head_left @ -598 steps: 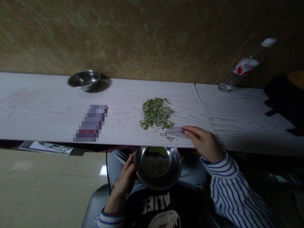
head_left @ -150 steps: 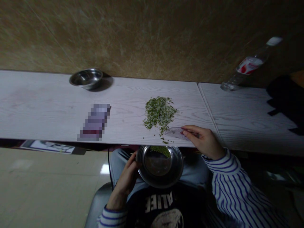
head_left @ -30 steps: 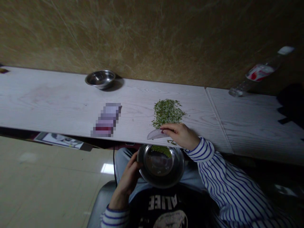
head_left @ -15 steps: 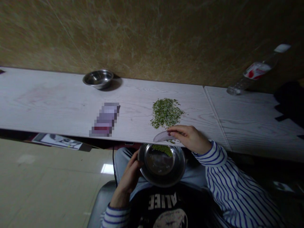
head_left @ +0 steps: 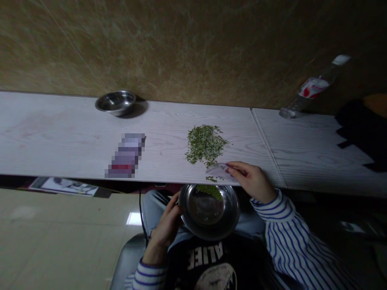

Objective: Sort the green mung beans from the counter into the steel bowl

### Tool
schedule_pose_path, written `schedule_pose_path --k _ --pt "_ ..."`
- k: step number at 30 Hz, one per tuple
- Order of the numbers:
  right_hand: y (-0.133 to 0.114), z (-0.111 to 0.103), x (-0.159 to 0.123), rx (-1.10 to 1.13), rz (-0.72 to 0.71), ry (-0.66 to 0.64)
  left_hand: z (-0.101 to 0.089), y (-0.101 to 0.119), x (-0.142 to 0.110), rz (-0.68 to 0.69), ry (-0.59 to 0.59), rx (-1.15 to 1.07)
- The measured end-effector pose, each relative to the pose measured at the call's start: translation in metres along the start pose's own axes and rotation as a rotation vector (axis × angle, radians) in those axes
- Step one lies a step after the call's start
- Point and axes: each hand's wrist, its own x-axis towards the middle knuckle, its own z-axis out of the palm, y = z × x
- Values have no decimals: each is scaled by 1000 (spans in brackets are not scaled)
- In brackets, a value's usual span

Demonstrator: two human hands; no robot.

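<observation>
My left hand (head_left: 169,219) grips the left rim of a steel bowl (head_left: 208,231), which is held at the table's front edge above my lap. Inside, a band of small green beans (head_left: 210,192) lies along the wall nearest the table. My right hand (head_left: 252,180) pinches a thin, translucent, pale purple scraper-like piece (head_left: 219,170) just over the tabletop. Beyond that piece spreads a loose patch of green beans (head_left: 205,144). A few stray beans (head_left: 211,179) sit between it and the edge.
A second steel bowl (head_left: 116,103) stands by the wall at the back left. In front of it lies a blurred-out flat object (head_left: 125,155). A plastic bottle (head_left: 314,88) stands at the back right, near a dark item (head_left: 363,133) on the white table (head_left: 163,121).
The thin purple piece in my right hand has shifted slightly right and turned flatter, uncovering stray beans by the edge. The whole view has moved a little; my left hand still holds the bowl.
</observation>
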Motion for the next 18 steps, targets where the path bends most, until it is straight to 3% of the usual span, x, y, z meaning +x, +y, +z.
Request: schedule_pose_path --k 6,13,18 --pt "-14 8 -8 17 -10 -65 1 -1 0 -22 -21 23" --pt "-26 0 -19 43 2 -116 4 -2 5 -27 -30 19" --pt "-9 -15 -23 27 57 5 -3 -5 3 -33 -41 41"
